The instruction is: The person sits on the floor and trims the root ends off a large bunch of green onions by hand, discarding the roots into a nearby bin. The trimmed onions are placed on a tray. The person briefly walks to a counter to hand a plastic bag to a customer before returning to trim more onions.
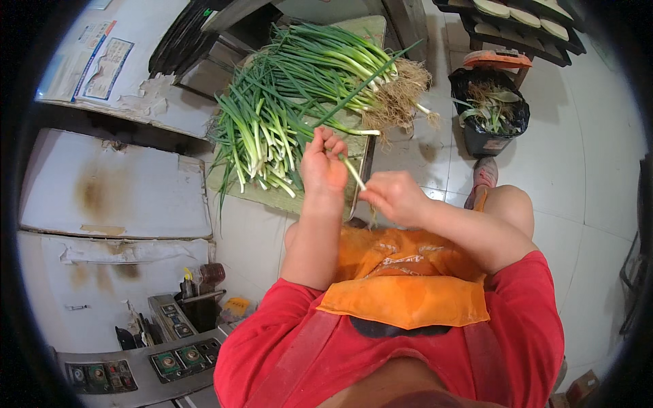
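My left hand [326, 162] grips a green onion [354, 172] over the front edge of a worn green tabletop [255, 198]. At the white lower end of that stalk, my right hand [396, 197] pinches it, with thin roots hanging below the fingers. Beyond my left hand, a pile of green onions [336, 51] lies with its tangled brown roots [400, 92] towards the right. On the left side of the tabletop rests a second bunch of green onions [262, 140], whose white ends show no root tufts.
A bin [484, 143] lined with a black bag holds plant scraps at the right, its orange lid [497, 58] behind it. Dark trays [515, 30] with pale flat pieces stand farther back. White cabinets [153, 194] and a control panel [186, 359] line the left.
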A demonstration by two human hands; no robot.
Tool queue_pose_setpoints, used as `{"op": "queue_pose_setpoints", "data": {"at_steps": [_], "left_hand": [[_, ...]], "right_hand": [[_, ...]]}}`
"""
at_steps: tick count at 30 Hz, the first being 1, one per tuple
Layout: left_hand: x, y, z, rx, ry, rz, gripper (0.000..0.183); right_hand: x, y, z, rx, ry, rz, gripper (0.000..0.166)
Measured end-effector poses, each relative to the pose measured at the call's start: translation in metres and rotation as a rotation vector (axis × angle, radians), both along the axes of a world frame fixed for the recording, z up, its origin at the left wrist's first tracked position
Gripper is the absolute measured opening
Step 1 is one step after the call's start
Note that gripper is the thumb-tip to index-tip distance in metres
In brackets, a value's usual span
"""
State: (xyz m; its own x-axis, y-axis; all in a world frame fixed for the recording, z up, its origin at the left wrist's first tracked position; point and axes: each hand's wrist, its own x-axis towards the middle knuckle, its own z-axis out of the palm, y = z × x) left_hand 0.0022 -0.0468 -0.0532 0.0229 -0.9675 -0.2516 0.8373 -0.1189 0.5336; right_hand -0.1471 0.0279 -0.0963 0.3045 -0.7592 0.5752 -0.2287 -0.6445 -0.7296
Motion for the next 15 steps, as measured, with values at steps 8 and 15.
{"op": "queue_pose_setpoints", "data": {"at_steps": [8, 15], "left_hand": [[0.031, -0.007, 0.038, -0.136, -0.252, -0.102, 0.015], [0.098, -0.027, 0.227, -0.799, -0.734, 0.072, 0.005]], "right_hand": [[-0.027, 0.007, 0.052, -0.795, 0.124, -0.138, 0.010], [-0.191, -0.103, -0.023, 0.302, 0.363, -0.990, 0.044]]}}
